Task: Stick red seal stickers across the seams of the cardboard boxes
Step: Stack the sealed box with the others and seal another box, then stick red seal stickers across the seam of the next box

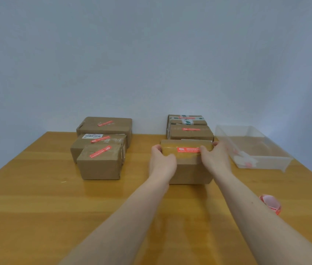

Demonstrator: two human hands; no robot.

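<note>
- Both hands are on the same brown cardboard box wrapped in glossy tape (pixel 187 165), which sits on the yellow wooden worktop (pixel 36 207) right in front of the person.
- The left hand (pixel 161 161) grips the box's left top edge, fingers curled over the far corner.
- The right hand (pixel 215 157) holds the right top edge, thumb down on the end of the red seal sticker with white print (pixel 188 149); fingers reach round the far right corner.
- That sticker lies flat across the top of the box, between the two hands. Can't really make out the seam under the tape, tbh.
- Just beyond the hands, two more brown boxes sit one behind the other against the pale wall: the nearer plain one (pixel 191 133) and the farther one with green-printed tape (pixel 187 119). Each has a red sticker on top.
- Well off to the left of the left hand is a cluster of three brown cardboard boxes (pixel 101 148), all with slanted red stickers; the middle one also carries a white barcode label (pixel 92 136).
- To the right of the right hand is a clear plastic tray (pixel 262 163) with some crumpled white and reddish scraps (pixel 246 159) in its near corner.
- Nearer the person, beside the right forearm, a roll of red stickers (pixel 271 204) lies on the worktop.
</note>
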